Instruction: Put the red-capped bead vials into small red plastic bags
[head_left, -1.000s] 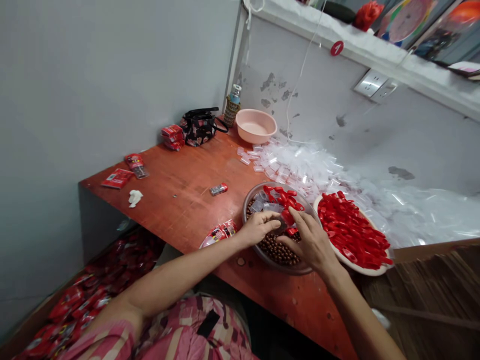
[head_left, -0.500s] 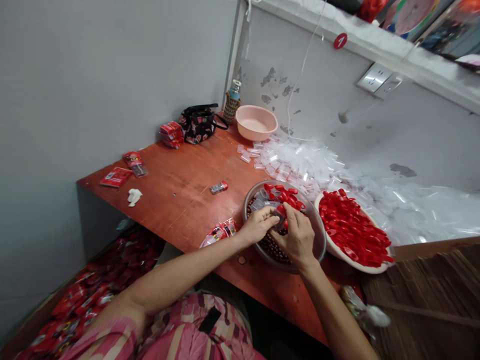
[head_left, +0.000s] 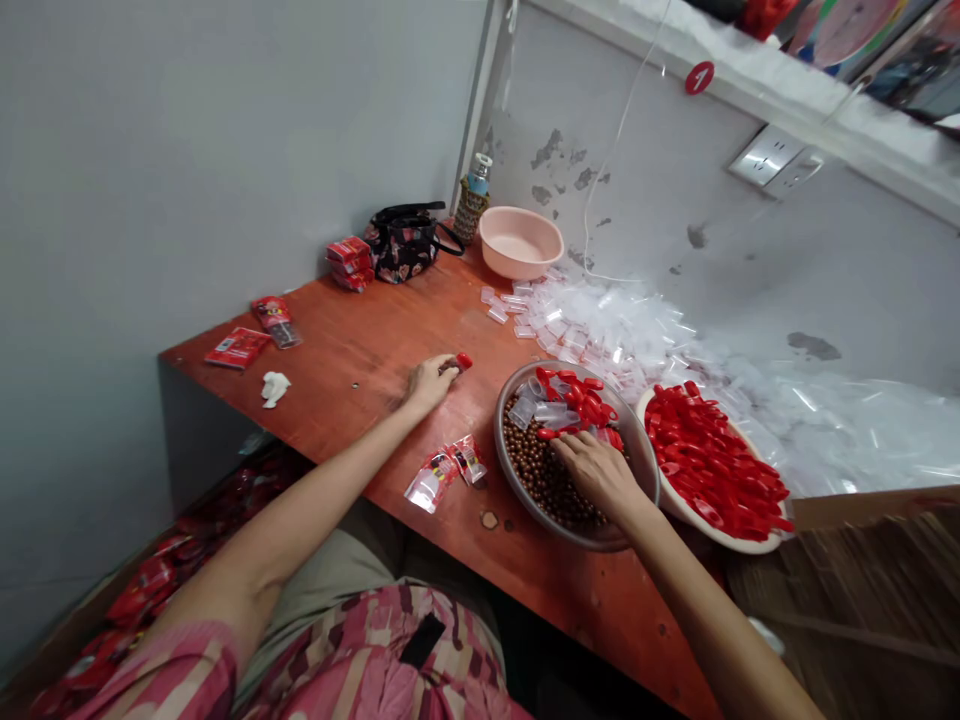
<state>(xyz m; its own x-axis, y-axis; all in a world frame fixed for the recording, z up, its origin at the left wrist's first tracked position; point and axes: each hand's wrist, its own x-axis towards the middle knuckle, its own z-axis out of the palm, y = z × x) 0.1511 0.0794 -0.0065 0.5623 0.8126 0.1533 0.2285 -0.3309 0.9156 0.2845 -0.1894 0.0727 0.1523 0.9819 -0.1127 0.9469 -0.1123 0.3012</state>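
Observation:
Over the orange tabletop, my left hand point(head_left: 433, 384) is closed around a small clear container with a red cap point(head_left: 464, 361). Most of that container is hidden by the fingers. My right hand point(head_left: 596, 470) reaches into a grey metal bowl point(head_left: 501, 455), palm down with fingers stretched out, the fingertips at a red cap point(head_left: 549, 433). Brown beads point(head_left: 540, 475) fill the near part of this bowl. On top of them lie clear plastic containers point(head_left: 523, 411) and several red caps point(head_left: 592, 404). Left of the bowl are red printed packets point(head_left: 450, 468).
A white basin heaped with red caps point(head_left: 712, 470) stands right of the bowl. Behind is a pile of clear containers point(head_left: 615, 325). A pink basin point(head_left: 521, 243), bottle point(head_left: 474, 200), black floral bag point(head_left: 405, 245) and red packets point(head_left: 349, 262) line the back. Crumpled tissue point(head_left: 274, 388) lies left.
My left hand has left the bowl and moved left over the table with the red-capped container, covering where another lay. My right hand has let go of it and lowered into the bowl.

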